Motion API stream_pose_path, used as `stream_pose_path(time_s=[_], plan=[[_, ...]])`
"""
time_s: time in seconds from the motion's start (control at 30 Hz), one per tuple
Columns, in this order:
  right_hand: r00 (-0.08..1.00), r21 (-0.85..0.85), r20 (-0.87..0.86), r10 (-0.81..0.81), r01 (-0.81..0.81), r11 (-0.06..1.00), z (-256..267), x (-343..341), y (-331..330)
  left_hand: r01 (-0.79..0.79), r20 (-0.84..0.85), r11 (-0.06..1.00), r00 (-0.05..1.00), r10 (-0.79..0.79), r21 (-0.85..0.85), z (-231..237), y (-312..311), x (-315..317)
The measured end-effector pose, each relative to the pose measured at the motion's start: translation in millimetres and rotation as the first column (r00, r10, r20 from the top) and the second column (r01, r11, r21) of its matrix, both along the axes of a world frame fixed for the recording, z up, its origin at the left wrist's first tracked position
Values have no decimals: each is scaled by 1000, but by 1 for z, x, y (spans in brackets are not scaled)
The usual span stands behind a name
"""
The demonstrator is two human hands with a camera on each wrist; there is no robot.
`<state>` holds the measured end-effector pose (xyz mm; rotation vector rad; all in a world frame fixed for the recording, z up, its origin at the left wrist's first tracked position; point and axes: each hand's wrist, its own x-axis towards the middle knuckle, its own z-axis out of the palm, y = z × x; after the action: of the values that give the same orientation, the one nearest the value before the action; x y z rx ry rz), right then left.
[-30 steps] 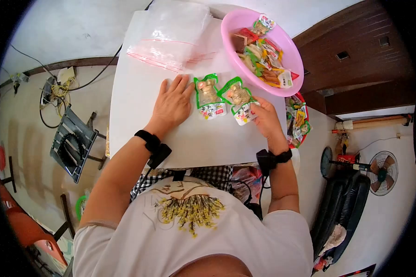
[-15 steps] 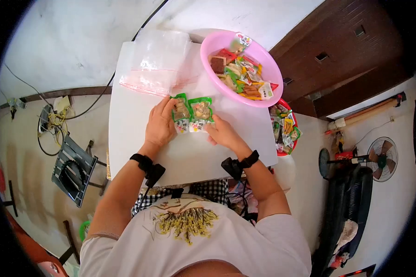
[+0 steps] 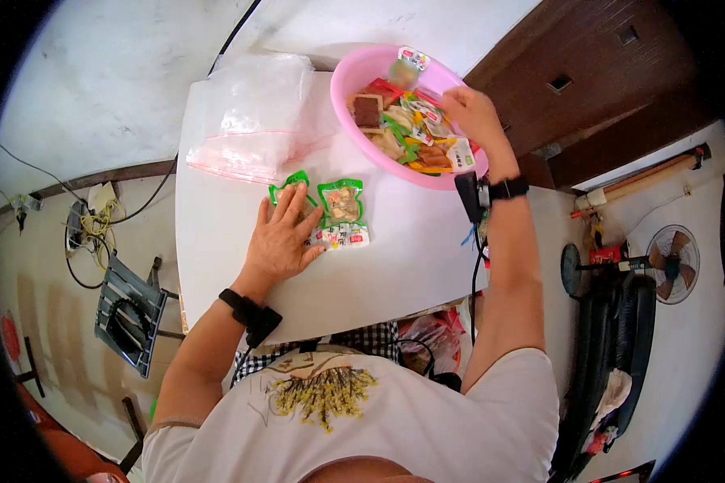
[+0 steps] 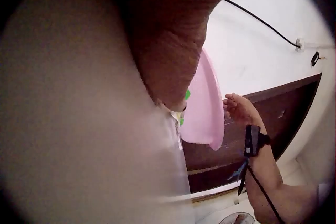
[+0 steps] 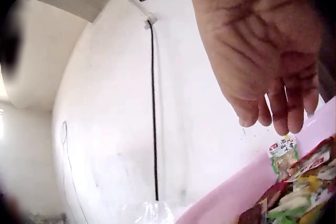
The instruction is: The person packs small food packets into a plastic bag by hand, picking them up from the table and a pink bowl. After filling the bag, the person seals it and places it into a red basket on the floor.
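Observation:
My left hand (image 3: 278,241) rests with spread fingers on a green-edged snack packet (image 3: 296,179), covering most of it. A second green-edged packet (image 3: 344,205) lies beside it on the white table (image 3: 403,266), its lower part printed white and red. My right hand (image 3: 477,121) hovers over the right side of a pink basin (image 3: 348,72) full of mixed snack packets (image 3: 415,133). In the right wrist view the fingers of that hand hang loosely downward above the basin, holding nothing.
Clear zip bags (image 3: 254,121) with red seals lie at the table's far left. A wall stands behind the table, and a dark wooden panel (image 3: 580,80) is beyond the basin. A folding stool (image 3: 133,314) stands on the floor at left.
The right hand left its packet beside the other one and moved right, up over the pink basin. The left hand shifted from beside the left packet onto it.

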<state>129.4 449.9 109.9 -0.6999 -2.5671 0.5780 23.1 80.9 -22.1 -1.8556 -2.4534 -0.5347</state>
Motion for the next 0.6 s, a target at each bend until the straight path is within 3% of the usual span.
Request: stream_pose_path(time_s=[0.17,0.37,0.5,0.6], plan=[[993,59,2,-120,119,991,-32,-69,79,-44,47,998,998,46,-40,6,5,0],[989,446,69,-133,89,890,-55,-122,111,-54,30,996,998,56,-75,6,8,-3],[992,408,96,-79,34,913,-72,-138,123,-56,48,996,997,60,-72,6,8,-5],[932,363,202,-300,213,907,-49,-135,92,-57,43,996,997,60,-68,9,7,-5]])
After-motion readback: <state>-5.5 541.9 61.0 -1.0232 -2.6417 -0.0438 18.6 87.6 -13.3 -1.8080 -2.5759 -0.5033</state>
